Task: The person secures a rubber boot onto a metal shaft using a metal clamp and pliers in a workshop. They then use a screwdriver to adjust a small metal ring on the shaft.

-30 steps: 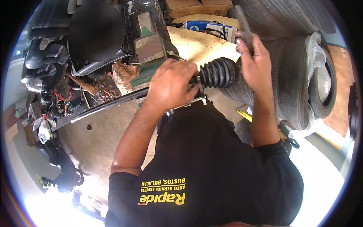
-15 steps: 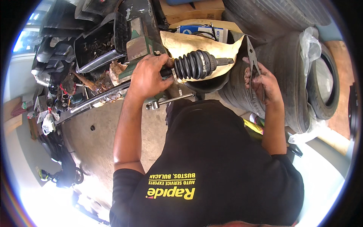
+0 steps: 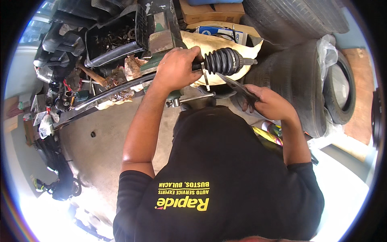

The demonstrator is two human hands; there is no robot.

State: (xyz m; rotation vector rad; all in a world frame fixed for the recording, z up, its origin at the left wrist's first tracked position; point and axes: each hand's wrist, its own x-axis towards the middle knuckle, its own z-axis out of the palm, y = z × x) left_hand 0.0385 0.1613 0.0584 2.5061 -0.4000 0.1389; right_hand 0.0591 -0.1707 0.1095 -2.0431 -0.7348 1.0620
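A long axle shaft (image 3: pixel 117 86) lies across a green bench vise (image 3: pixel 161 38), ending in a black ribbed rubber boot (image 3: pixel 219 60) and a splined tip (image 3: pixel 250 61). My left hand (image 3: pixel 176 68) is closed around the shaft just left of the boot. My right hand (image 3: pixel 270 103) grips long-nose pliers (image 3: pixel 238 86), angled up and leftward with their tips close below the boot's narrow end. A thin metal strip (image 3: pixel 207 84) hangs down from that end. The vise's handle bar (image 3: pixel 195 97) crosses underneath.
Stacked tyres (image 3: pixel 302 88) stand at the right. Behind the boot are paper packaging (image 3: pixel 193 42), a blue-and-white box (image 3: pixel 217 32) and a cardboard box (image 3: pixel 211 12). A black bin of small parts (image 3: pixel 94 60) and cluttered tools sit at the left. A motorcycle (image 3: pixel 60 185) stands lower left.
My right hand has come down from the upper right and swung the pliers from upright to pointing left under the boot. My left hand stays on the shaft.
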